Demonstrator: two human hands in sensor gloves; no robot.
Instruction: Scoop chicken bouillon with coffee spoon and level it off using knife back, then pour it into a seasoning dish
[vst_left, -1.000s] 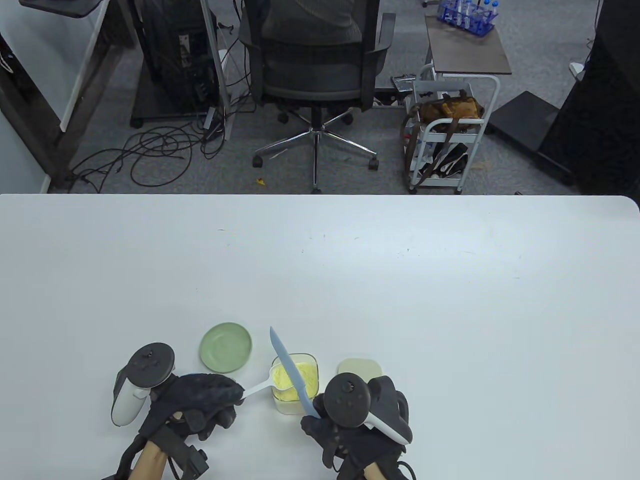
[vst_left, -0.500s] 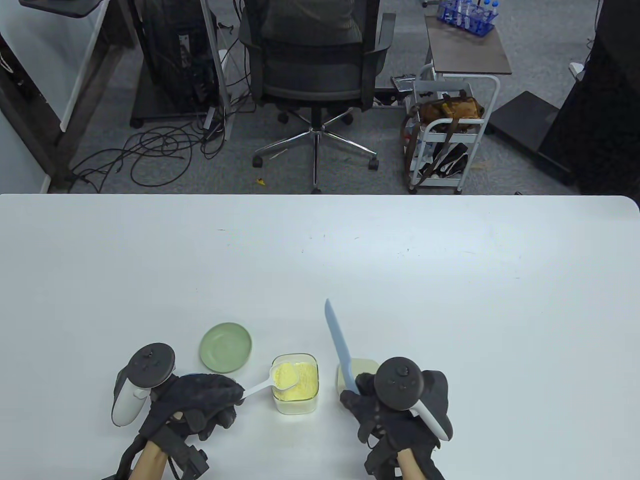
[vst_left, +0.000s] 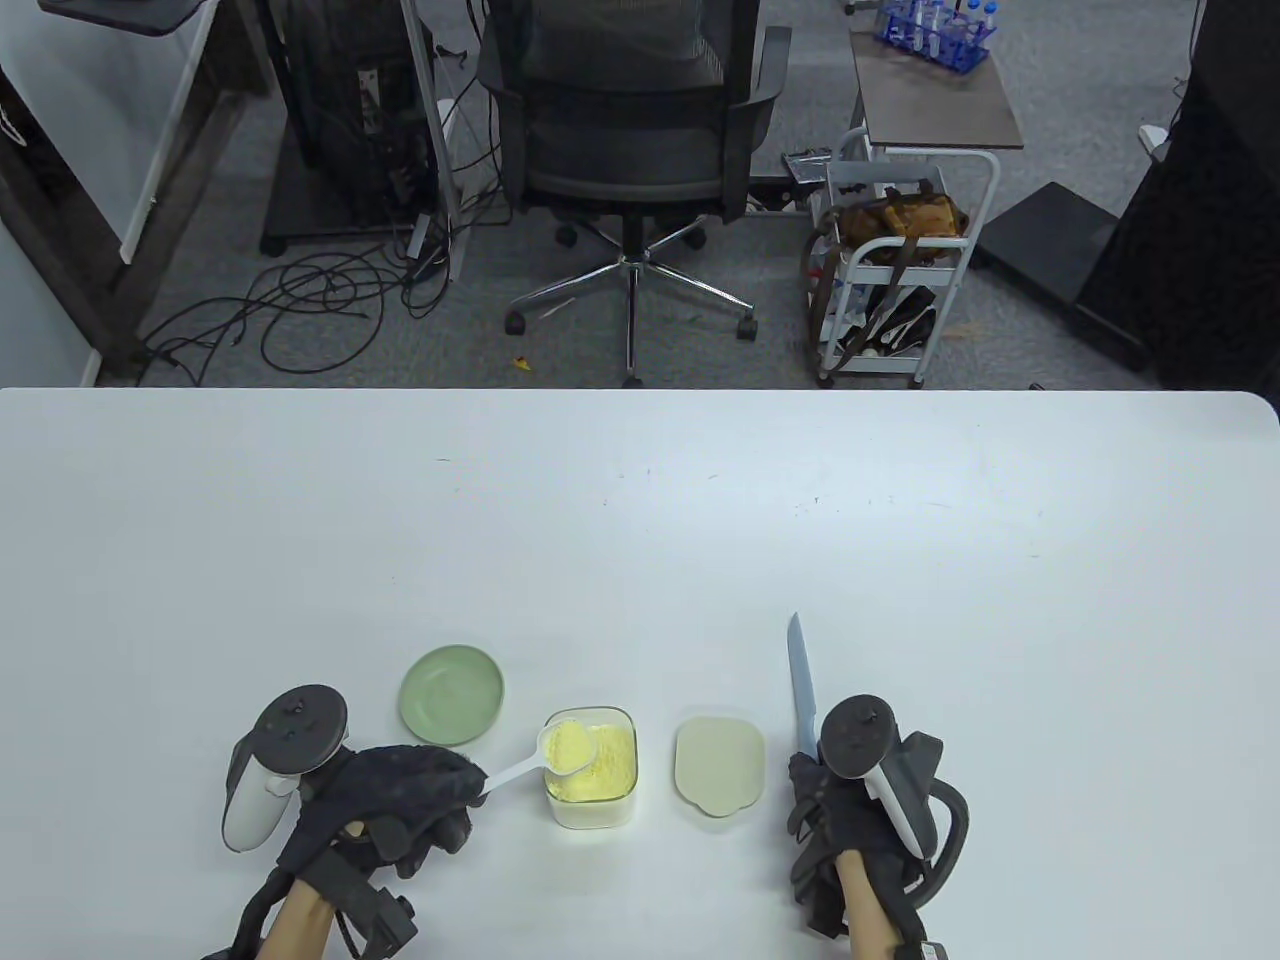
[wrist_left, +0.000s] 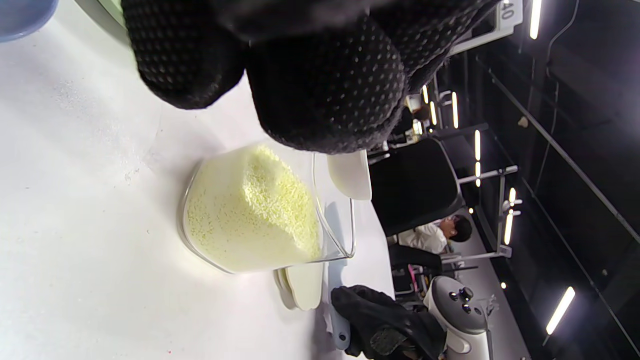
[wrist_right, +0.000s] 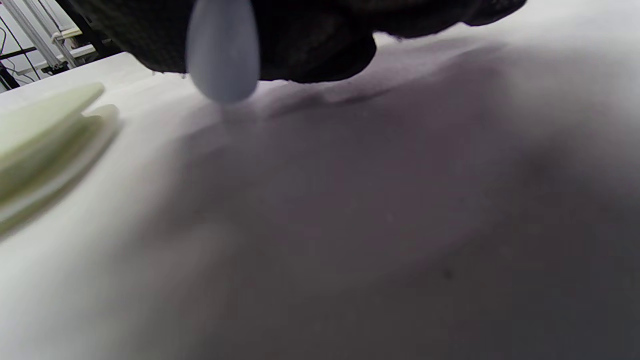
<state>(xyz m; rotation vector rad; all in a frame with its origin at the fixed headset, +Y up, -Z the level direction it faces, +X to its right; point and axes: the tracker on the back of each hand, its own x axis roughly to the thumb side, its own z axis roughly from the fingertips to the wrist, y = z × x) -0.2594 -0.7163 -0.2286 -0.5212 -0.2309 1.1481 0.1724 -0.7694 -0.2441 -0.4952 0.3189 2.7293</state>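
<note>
Now the tabletop (vst_left: 640, 520) carries the tub (vst_left: 592, 800), with the right hand (vst_left: 850, 810), gripping the knife (vst_left: 800, 690), swung clear past the lid (vst_left: 720, 765). Levelling looks done. Left hand (vst_left: 400, 800) pinches the spoon (vst_left: 565, 750), apparently level, above the tub; dish (vst_left: 452, 695) awaits.

An office-like lab: swivel chair (vst_left: 625, 120), floor cables (vst_left: 310, 300), test-tube rack (vst_left: 935, 30).

One spoon (vst_left: 545, 755), one knife (vst_left: 800, 680), one dish (vst_left: 452, 694), one container (vst_left: 590, 768), one lid (vst_left: 720, 764)
</note>
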